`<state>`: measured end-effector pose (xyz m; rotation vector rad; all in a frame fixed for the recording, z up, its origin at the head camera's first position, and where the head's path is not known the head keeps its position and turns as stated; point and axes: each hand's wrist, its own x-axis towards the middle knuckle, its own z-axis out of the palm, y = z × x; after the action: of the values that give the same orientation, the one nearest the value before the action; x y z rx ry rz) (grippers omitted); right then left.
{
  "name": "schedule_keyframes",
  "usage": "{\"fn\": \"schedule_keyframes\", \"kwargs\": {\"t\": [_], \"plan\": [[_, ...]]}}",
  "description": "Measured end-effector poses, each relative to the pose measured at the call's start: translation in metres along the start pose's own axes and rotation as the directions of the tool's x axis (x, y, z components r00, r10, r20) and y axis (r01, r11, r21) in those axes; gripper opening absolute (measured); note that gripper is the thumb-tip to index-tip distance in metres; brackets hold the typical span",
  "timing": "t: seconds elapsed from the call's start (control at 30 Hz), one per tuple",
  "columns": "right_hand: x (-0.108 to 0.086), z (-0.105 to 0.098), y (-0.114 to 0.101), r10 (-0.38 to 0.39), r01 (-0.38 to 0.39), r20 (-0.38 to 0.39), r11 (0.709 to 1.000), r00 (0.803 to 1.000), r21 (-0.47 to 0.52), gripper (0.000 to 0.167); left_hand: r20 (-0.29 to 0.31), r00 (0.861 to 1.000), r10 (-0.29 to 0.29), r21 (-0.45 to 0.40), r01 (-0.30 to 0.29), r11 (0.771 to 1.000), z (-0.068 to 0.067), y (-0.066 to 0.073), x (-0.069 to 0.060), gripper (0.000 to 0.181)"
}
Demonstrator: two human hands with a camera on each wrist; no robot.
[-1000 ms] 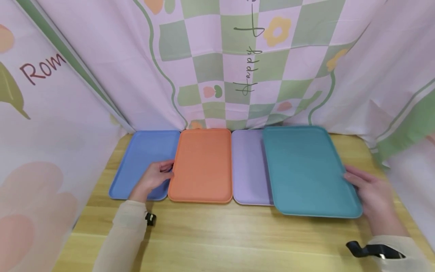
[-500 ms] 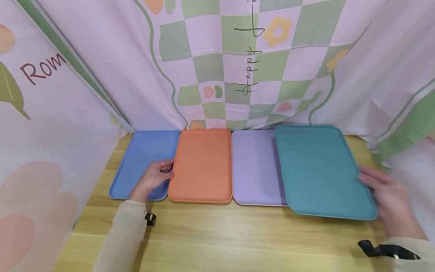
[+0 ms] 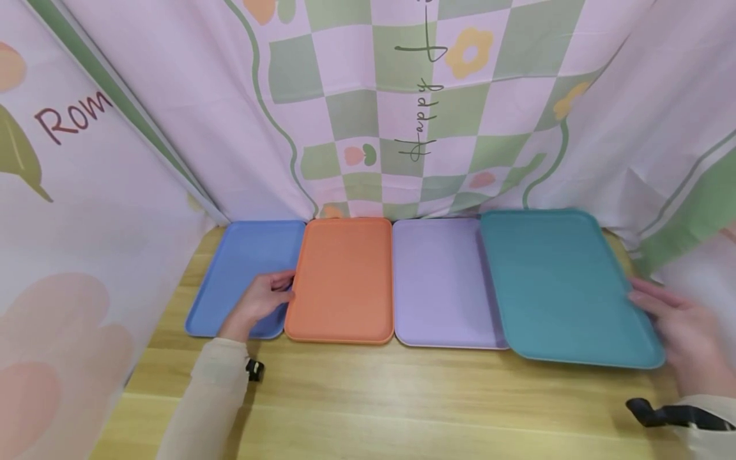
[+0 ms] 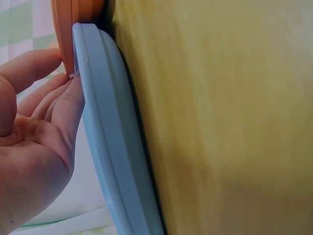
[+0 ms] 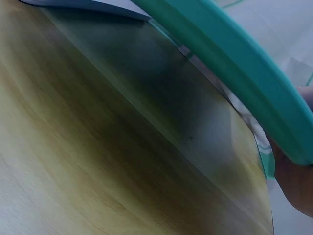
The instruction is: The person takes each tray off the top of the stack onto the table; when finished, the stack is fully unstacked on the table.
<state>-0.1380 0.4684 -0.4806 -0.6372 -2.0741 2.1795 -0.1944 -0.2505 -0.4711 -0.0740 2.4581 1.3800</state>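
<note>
Four coloured trays stand in a row in the head view. At the right, my right hand (image 3: 687, 326) grips the right edge of a teal tray (image 3: 569, 287). The right wrist view has this teal tray (image 5: 244, 73) tilted above the table, with a shadow beneath. Its left edge overlaps the right side of a purple tray (image 3: 443, 284). My left hand (image 3: 261, 300) reaches over a blue tray (image 3: 247, 255) and pinches the left edge of an orange tray (image 3: 345, 281). In the left wrist view, the thumb and fingertips (image 4: 73, 88) meet at the orange rim (image 4: 63, 29), beside the blue rim (image 4: 105, 98).
Wooden tabletop (image 3: 368, 402) extends in front of the trays. A printed curtain (image 3: 356, 115) hangs right behind them. More patterned cloth (image 3: 63, 255) closes off the left side, and a green and white cloth (image 3: 690, 249) hangs at the right.
My right hand has carried the teal tray to the right, baring more of the purple tray. The left hand stays at the orange tray's edge.
</note>
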Motion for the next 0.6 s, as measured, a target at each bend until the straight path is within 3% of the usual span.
{"fn": "schedule_keyframes", "kwargs": {"t": [0.3,0.43,0.6], "plan": [[0.008,-0.010,-0.006,0.034,-0.034,-0.028,0.999,0.999,0.025,0.027,0.000,1.000,-0.004,-0.008,0.004,1.000,0.000,0.002,-0.001,0.057],[0.011,-0.015,-0.004,-0.013,0.013,-0.010,0.999,1.000,0.052,0.030,-0.001,1.000,-0.004,-0.004,0.004,1.000,0.000,0.001,0.000,0.057],[0.014,-0.019,-0.003,-0.028,0.028,-0.024,1.000,0.999,-0.004,0.032,-0.005,1.000,0.003,0.001,-0.003,1.000,0.000,0.001,0.000,0.057]]}}
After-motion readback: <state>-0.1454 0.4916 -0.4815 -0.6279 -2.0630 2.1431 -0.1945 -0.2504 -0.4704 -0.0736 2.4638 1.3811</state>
